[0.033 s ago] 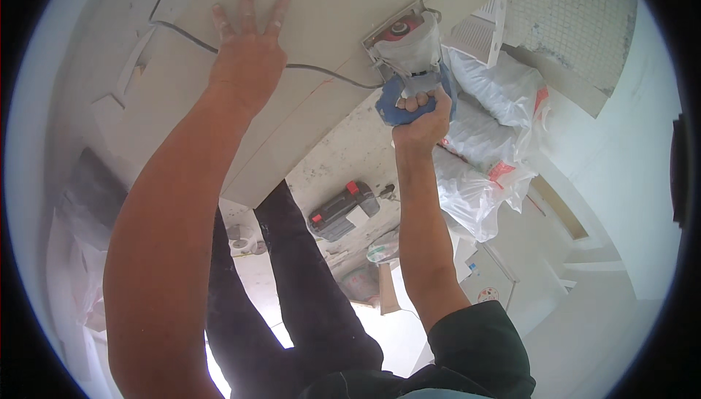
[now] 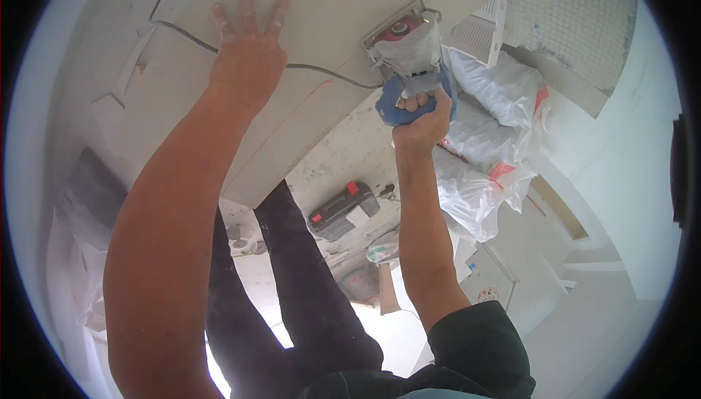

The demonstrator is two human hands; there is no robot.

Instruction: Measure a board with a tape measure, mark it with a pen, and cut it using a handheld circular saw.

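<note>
My right hand point(image 2: 422, 118) grips the handle of a blue-and-grey circular saw point(image 2: 410, 45). The saw's base plate rests on a large beige board point(image 2: 321, 5), near its right edge. A reddish line runs along the board up to the saw. My left hand point(image 2: 250, 59) lies on the board left of the saw, fingers spread, holding nothing. A dark power cord point(image 2: 321, 70) leads from the saw to the left, passing beneath or behind my left wrist area. Most of the blade is hidden by the guard and base.
Clear plastic bags point(image 2: 475, 187) are stacked right of the saw, beside a white slatted piece point(image 2: 482, 23). A black tool case point(image 2: 345, 210) with red latches lies on the floor below the board. A mesh-patterned panel point(image 2: 573, 27) stands at the upper right.
A bright orange glint on the line beyond the saw is gone, and a small one shows on the saw. Both hands and the saw stay in place.
</note>
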